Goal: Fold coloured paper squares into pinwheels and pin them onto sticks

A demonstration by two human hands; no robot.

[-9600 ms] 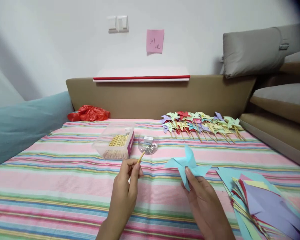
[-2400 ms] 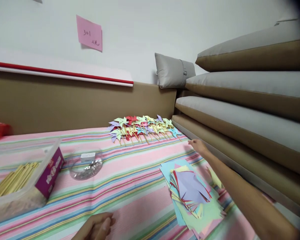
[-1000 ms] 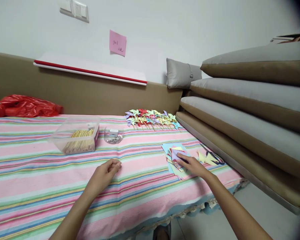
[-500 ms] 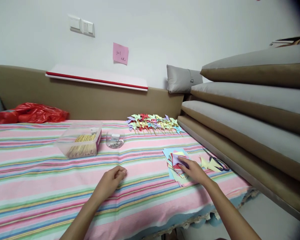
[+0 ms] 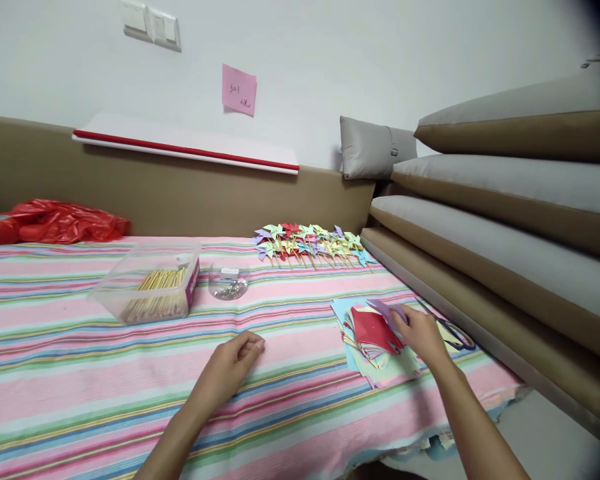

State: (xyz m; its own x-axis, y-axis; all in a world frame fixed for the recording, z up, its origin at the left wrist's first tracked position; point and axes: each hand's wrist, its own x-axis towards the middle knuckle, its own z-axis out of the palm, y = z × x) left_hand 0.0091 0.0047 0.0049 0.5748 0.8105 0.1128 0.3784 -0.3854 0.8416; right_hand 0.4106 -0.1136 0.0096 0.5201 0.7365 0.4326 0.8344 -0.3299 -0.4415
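Purple sheet (image 5: 384,311) is at the right side of the paper stack (image 5: 375,370), pinched between thumb and fingers of the right hand (image 5: 424,335), no stick on it and not a pinwheel afaict. Left hand (image 5: 233,363) sits well left of the stack, fingers curled together, nothing showing in it. Decent batch of pinwheels (image 5: 310,243) on sticks lies beyond the stack, so I'd call those done. Plenty left, imo: red sheet (image 5: 373,329) topping the stack, loose sticks (image 5: 155,293) way left of it.
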